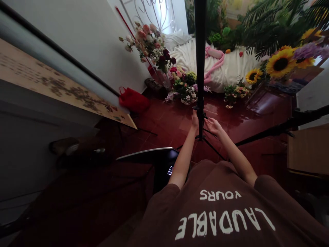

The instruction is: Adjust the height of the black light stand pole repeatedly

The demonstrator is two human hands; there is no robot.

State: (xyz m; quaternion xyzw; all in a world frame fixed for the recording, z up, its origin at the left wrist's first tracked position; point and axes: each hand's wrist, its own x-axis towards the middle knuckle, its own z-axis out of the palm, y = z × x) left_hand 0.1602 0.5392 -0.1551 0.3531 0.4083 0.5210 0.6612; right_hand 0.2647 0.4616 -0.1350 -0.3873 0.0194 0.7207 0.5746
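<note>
A black tripod light stand (200, 61) rises upright in front of me, its pole running out of the top of the view and its thin legs spread on the floor. My left hand (195, 120) is closed round the pole's lower part from the left; the pole hides some of its fingers. On the other side, my right hand (212, 126) is turned palm up, with its fingertips closed at a small dark knob (205, 116) on the stand. Both forearms reach forward from my brown T-shirt (218, 212).
Artificial flowers (189, 85) and white draped cloth (231, 68) lie beyond the stand. Sunflowers (280, 64) stand at right, near another black pole (282, 127) and a cardboard box (308, 149). A red bag (134, 99), a hanging scroll (66, 85) and a black glossy device (167, 154) are leftward.
</note>
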